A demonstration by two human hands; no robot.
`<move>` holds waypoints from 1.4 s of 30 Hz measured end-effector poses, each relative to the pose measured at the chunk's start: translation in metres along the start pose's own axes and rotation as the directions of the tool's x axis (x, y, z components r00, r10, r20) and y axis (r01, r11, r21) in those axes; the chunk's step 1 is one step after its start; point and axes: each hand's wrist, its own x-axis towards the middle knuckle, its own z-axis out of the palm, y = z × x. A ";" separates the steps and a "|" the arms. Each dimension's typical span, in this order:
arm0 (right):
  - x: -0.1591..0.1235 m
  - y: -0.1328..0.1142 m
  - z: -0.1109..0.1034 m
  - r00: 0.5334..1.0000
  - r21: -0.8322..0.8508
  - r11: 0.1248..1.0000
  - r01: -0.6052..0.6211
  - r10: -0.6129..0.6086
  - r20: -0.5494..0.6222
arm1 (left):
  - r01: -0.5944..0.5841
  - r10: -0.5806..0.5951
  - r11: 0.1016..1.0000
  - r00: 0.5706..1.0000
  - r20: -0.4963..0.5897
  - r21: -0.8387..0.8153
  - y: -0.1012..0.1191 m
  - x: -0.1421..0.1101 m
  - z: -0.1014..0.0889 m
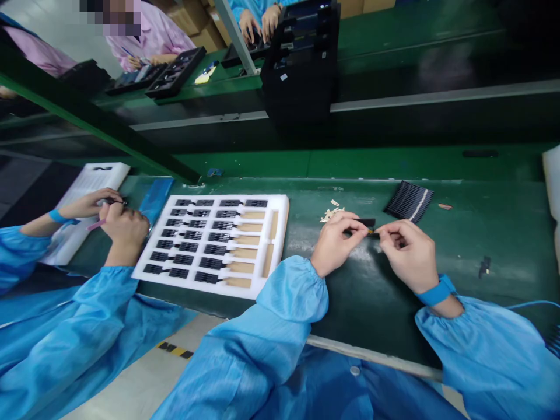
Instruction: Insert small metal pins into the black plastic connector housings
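As the person's left hand (336, 242) and right hand (406, 254) met above the dark green counter (490, 233), each grip was closed, with the fingertips pinching a small black strip (366, 222) near the middle of the counter. A tiny tan tab (371, 231) showed at the strip's end, between the hands. Just beyond the left hand lay a loose scatter of tan slivers (331, 213), and beyond the right hand sat a fanned stack of black strips (409, 201). A blue wristband (436, 291) circled the right wrist, above a gathered blue sleeve (481, 350). To the left, a white foam tray (280, 233) held rows of black strips with tan pieces. Past it, a co-worker's hands (125, 227) held a small dark item over a white sheet (83, 204).
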 end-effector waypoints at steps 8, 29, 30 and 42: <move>-0.006 0.002 0.011 0.979 0.004 1.000 0.018 -0.019 0.205 | 0.097 -0.113 0.993 0.928 -0.355 -0.063 0.003 0.007 -0.011; 0.002 0.003 0.006 0.970 0.242 0.940 -0.242 0.235 0.056 | 0.105 -0.151 0.951 0.978 -0.141 -0.292 0.014 -0.005 -0.001; 0.005 0.004 0.005 0.956 0.296 0.912 -0.283 0.294 0.006 | 0.150 -0.178 0.928 0.983 -0.052 -0.341 0.013 -0.006 0.002; 0.009 0.004 0.001 0.903 0.487 0.796 -0.361 0.429 -0.032 | -0.134 0.153 0.985 0.971 -0.186 0.111 0.004 0.001 -0.005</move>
